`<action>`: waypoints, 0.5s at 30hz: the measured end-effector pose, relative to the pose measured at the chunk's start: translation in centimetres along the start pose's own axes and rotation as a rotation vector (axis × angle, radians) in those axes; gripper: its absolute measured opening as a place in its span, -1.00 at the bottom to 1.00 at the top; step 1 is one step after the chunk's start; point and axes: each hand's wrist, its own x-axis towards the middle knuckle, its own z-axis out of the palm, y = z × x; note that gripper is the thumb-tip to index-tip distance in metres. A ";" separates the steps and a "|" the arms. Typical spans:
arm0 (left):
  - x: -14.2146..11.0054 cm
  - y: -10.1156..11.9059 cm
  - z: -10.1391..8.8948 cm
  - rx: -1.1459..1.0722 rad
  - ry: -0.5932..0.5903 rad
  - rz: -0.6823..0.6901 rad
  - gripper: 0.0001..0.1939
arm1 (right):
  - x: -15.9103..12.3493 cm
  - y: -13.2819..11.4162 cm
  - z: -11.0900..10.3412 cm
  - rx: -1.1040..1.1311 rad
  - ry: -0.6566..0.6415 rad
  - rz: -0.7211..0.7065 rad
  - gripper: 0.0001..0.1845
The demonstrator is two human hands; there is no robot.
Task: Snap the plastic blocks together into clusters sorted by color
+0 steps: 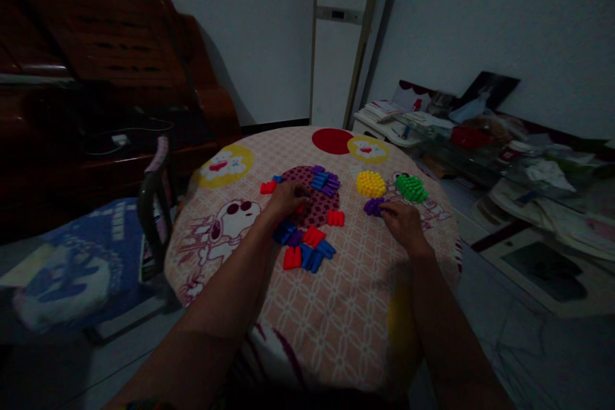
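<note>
My left hand is over the dark patterned circle on the cloth, its fingers curled together. Part of a red plastic piece shows right under them; whether they grip it is hidden. My right hand pinches at the edge of a small purple cluster of plastic pieces. Just behind that cluster sits a round yellow cluster, with a green cluster to its right. Blue and purple pieces lie beyond my left hand. Nearer to me is a loose group of red pieces and blue pieces.
A patterned cloth covers the round table. A chair with a blue cover stands at the left, before a wooden bench. On the right, a cluttered glass-topped cabinet runs along the wall.
</note>
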 end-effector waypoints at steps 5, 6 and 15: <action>0.1 0.0 -0.2 -0.019 -0.002 0.004 -0.71 | 0.1 -0.2 0.5 -0.011 0.027 0.017 -0.74; 0.1 0.1 -0.4 -0.015 0.002 0.008 -0.70 | 0.1 -0.2 0.5 -0.007 0.037 0.017 -0.74; -1.8 2.8 -1.7 -0.155 -0.418 0.201 -0.77 | 0.1 -0.8 0.4 0.038 0.237 -0.005 -0.77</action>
